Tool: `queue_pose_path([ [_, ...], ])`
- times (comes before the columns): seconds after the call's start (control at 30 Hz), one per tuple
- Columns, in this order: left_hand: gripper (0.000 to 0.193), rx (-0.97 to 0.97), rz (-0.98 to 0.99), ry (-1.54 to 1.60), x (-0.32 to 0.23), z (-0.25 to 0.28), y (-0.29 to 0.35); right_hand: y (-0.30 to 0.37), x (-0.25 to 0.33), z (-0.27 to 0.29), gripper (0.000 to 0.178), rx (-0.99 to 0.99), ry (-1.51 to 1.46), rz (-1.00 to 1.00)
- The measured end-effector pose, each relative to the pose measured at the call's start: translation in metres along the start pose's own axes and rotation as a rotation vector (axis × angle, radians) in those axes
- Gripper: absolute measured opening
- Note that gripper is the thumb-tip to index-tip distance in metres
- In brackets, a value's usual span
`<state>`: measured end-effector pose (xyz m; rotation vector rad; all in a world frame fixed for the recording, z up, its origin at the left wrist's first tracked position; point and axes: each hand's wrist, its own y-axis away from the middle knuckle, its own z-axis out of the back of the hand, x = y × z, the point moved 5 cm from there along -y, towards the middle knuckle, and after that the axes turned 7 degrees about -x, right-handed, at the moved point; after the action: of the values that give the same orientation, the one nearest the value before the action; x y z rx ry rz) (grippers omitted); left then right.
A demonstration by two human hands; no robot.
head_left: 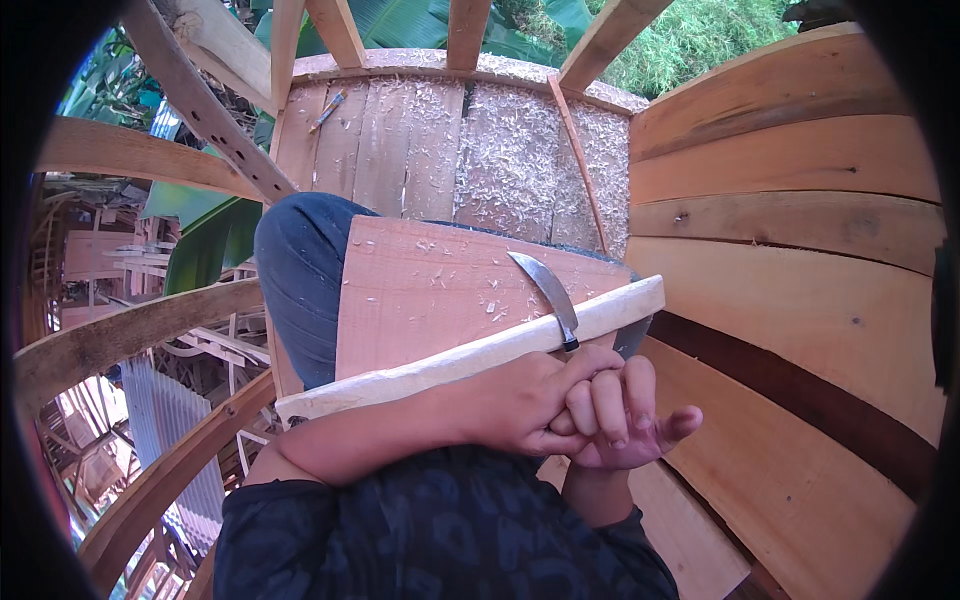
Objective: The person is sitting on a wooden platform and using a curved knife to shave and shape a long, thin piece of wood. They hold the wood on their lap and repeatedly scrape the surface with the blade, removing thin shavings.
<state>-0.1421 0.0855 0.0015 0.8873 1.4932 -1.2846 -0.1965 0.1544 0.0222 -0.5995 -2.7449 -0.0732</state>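
My left hand (528, 405) reaches across from the left, its fingers closed around some fingers of my right hand (618, 415). My right palm is turned up, with fingers curled and thumb sticking out to the right; what lies inside the curl is hidden. Just beyond the hands is a knife (548, 290) with a curved blade. It crosses a pale, whittled wooden strip (470, 352); the dark end of its handle disappears behind my hands, and I cannot tell whether either hand touches it. The strip lies across a reddish wooden board (420, 300) on my lap, sprinkled with shavings.
Shavings cover the plank floor (385, 150) ahead, where a thin stick (580, 160) and a small slim tool (328, 110) lie. A plank wall (770, 215) rises on the right. Curved wooden rails (130, 320) run along the left, with corrugated sheet (175, 440) beyond.
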Motion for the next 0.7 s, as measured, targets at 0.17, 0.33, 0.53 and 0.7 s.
queue_pose_path([
  [0.17,0.079,0.112,0.174,-0.026,0.009,-0.006,0.011,0.007,-0.004,0.003,0.042,0.019,0.013,0.043],
  [0.33,0.071,0.116,0.128,-0.326,-0.013,0.005,0.005,0.026,0.019,0.017,0.036,-0.198,0.505,0.101],
  [0.53,0.052,0.007,0.358,-0.953,-0.033,0.077,0.050,0.052,0.058,0.051,0.038,-0.704,2.108,0.008],
  [0.7,0.062,0.072,0.667,-1.113,-0.043,0.084,0.099,0.054,0.027,0.063,0.039,-0.590,2.124,-0.262],
])
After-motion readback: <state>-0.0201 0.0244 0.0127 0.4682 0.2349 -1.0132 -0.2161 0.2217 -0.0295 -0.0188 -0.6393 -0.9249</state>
